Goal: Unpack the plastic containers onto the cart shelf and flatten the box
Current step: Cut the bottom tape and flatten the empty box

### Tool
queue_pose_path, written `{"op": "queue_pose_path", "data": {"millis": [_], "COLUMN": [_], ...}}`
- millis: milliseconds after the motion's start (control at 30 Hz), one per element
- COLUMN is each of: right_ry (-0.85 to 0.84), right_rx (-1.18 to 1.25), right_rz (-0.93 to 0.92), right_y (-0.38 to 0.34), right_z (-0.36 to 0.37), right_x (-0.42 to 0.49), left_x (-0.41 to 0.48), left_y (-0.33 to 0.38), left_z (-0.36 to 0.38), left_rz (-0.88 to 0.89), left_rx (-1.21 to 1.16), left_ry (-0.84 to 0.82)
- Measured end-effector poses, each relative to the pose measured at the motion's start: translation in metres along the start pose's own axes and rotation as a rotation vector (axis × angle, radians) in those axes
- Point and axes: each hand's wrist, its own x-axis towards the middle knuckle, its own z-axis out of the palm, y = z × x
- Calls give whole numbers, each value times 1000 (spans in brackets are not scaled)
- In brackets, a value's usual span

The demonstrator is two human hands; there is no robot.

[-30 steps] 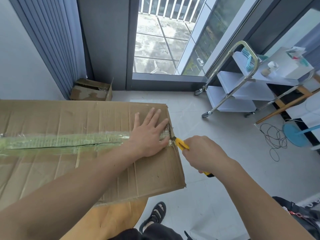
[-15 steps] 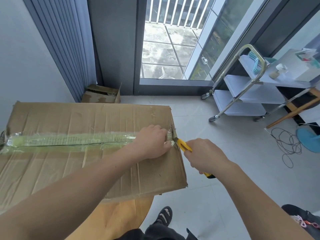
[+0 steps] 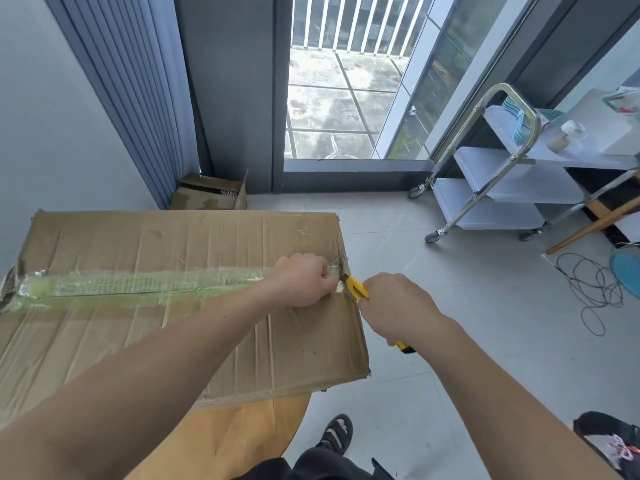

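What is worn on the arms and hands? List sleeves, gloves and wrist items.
Nothing shows. The left arm and right arm are bare up to the frame edge, with no sleeve in view. The left hand and right hand wear no gloves. Neither wrist carries a watch or band. The fingers are too hidden to rule out rings.
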Motion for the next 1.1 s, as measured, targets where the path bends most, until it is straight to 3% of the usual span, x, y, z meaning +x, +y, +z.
{"op": "queue_pose_path", "data": {"millis": [333,700,800,900,1100], "right_ry": [-46,-43,36,143,140], "right_rx": [4,132,175,361,832], "right_rz": [38,59,54,38,-19], "right_y": [2,16,20,14,-9], "right_z": [-2,14,5,5,36], "right_x": [-2,-29,-40,-48,-63], "left_x": [3,-3,-15,-30,-69], "left_y": [1,-6,-11,-23,-44], "left_z": [-8,-3,-12,-18,-26], "left_rz": [-9,77,113,105,25], "left_rx": [-132,-73,-170,-239,-379], "left_ry": [-22,30,54,146,366]}}
